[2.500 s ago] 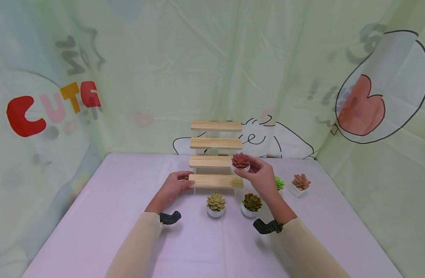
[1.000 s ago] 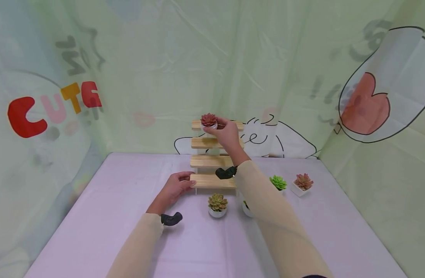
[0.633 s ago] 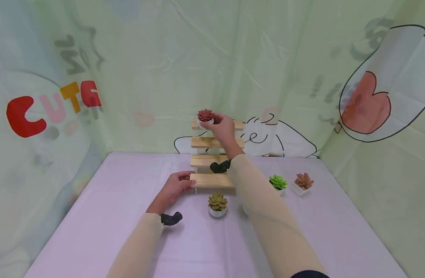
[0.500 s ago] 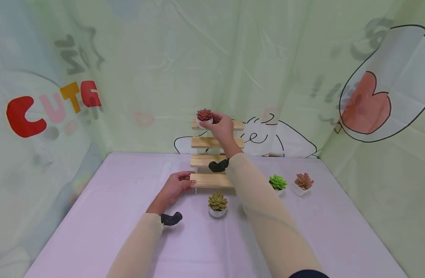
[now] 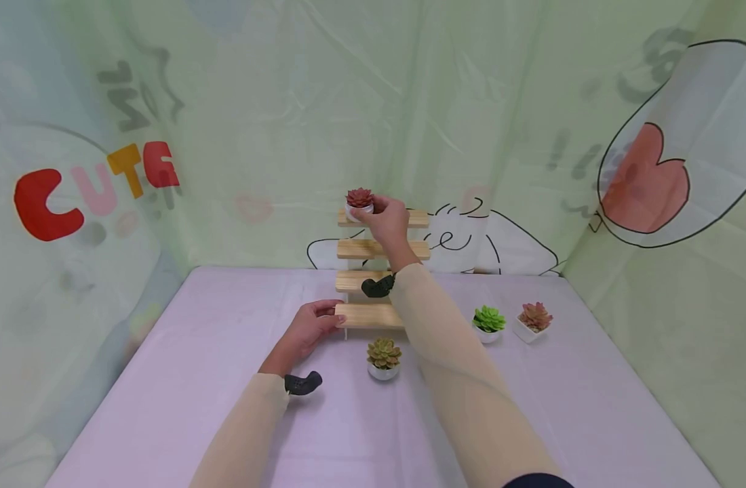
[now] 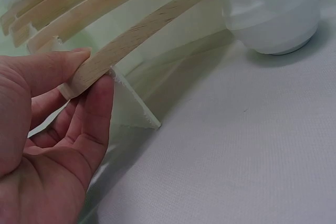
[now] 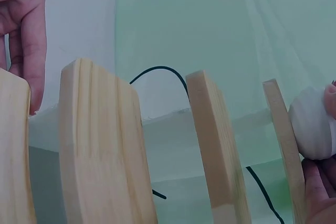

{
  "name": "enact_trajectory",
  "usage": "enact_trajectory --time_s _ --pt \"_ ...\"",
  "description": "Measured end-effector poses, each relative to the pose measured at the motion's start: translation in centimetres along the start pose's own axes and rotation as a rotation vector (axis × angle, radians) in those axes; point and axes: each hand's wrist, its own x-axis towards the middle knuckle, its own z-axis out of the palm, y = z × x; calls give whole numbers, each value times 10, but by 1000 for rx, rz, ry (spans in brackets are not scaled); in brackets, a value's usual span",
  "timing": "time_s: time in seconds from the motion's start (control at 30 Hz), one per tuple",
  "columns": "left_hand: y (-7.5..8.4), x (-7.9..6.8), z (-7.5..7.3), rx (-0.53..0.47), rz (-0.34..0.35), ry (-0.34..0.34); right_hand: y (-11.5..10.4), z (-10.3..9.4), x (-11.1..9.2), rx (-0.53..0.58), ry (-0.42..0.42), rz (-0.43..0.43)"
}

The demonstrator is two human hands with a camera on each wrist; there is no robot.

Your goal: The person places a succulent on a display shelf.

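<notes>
Red rosette succulent (image 5: 359, 198) in a round white pot: upright at the L part of the top board (image 5: 418, 218), pot against the wood per R wrist view; can't tell if the board bears its full wt. Prob. light, w/ a stiff pot; wall looks smooth, so maybe a bit slippery, & could chip if ceramic. Leaf tips look fine & pointed, so best hold = pot wall, thumb opp. fingers, not the leaves. L to R: L hand (image 5: 306, 331) pinches the L end of the bottom board (image 5: 367, 316), thumb above, fingers beneath; decent steadying spot, as the 4-tier wooden stand (image 5: 357, 249) looks light, stiff planks on thin see-through supports, & prob. shifts easily if bumped. Then R hand (image 5: 390, 221), fingers & thumb pinching the red plant's pot from its R side, forearm across the lower boards. In front of stand, olive-green succulent (image 5: 384, 357) stands on the tabletop (image 5: 226, 305) in its own round white pot, untouched. Past the R sleeve (image 5: 464, 366): bright-green succulent (image 5: 489, 321), round white pot; just beside it, pinkish succulent (image 5: 534, 320) in a squarish white pot, prob. easiest held by opp. flat sides. For round pots, light even pressure should do; pinching only near the rim risks a tilt.
</notes>
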Motion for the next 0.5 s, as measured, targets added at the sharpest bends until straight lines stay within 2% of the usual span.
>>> enact_trajectory --time_s 0.27,0.5 --pt "4 -2 0 -11 -12 -3 -3 3 -1 -26 30 -12" --pt "4 -2 1 -23 -10 -3 -2 0 -10 26 14 7"
